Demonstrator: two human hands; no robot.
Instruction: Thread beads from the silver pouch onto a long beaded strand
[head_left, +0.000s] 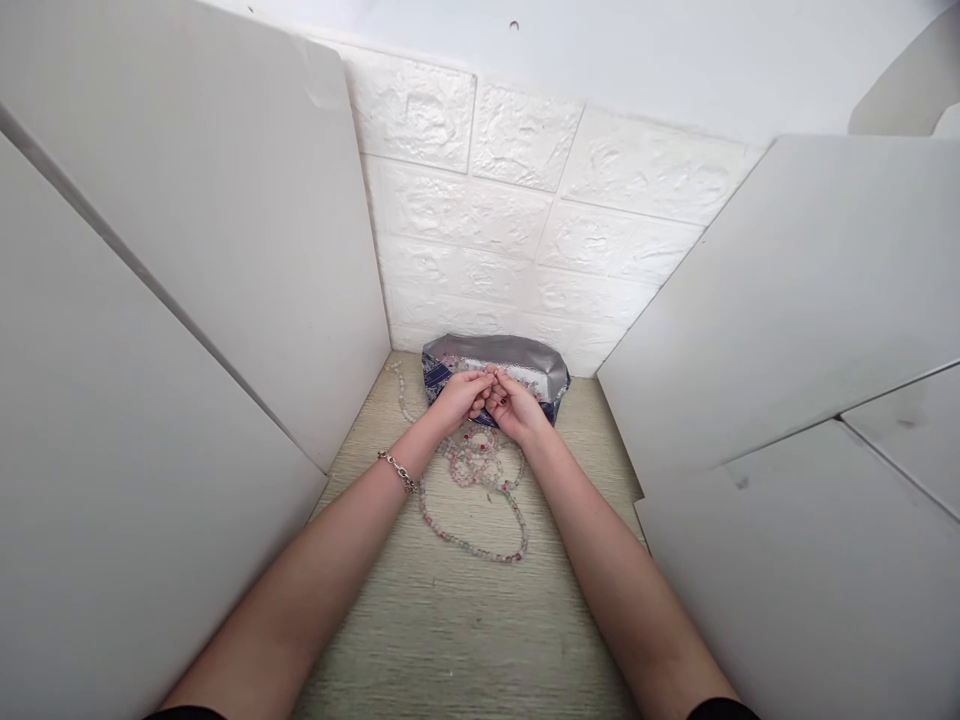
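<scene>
Right at the front rim of the foil-lined bag [517, 350], both hands meet: left hand [463, 397] and right hand [516, 408], fingertips pinched narrow and almost touching, covering part of the bag's front edge. Can't tell what, if anything, is between the fingertips; too small. Bag stands on the wood-grain bench [450, 640], mouth open toward camera, silver-grey inside, dark blue patterned outside; small pale and pinkish bits inside, not readable. Directly in front of bag, partly under the hands: tangled bead strands [476, 467], pink and clear, couple of red beads. Nearer the camera from bag: multicolour bead loop [450, 540], lying flat, upper end running into the tangle. Just left of bag: whitish bead strand [403, 393]. Behind bag: white brick-pattern wall [450, 200]. White panels either side, left panel [225, 200] and right panel [780, 300], both apart from bag. Chain bracelet [397, 471] on left wrist.
</scene>
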